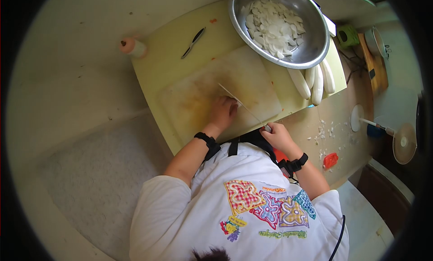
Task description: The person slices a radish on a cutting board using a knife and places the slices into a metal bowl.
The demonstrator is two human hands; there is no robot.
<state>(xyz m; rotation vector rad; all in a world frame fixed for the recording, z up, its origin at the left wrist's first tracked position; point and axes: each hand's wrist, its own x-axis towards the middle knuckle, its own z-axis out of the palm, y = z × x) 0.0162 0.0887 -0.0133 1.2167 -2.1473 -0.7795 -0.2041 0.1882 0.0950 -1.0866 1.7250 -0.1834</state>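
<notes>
A kitchen knife lies across the cutting board, its thin blade slanting from the board's middle toward my body. My right hand is wrapped round its handle at the board's near edge. Close against the blade on the left, my left hand rests on the board with fingers curled. A small whitish bit shows by its fingertips, too small to name. The board is white plastic with yellow-brown stains.
A large steel bowl of thin white slices stands at the table's back right. Peeled long white radishes lie beside it. A black-and-silver hand tool and a pink-topped bottle are at the left. A fan stands at right.
</notes>
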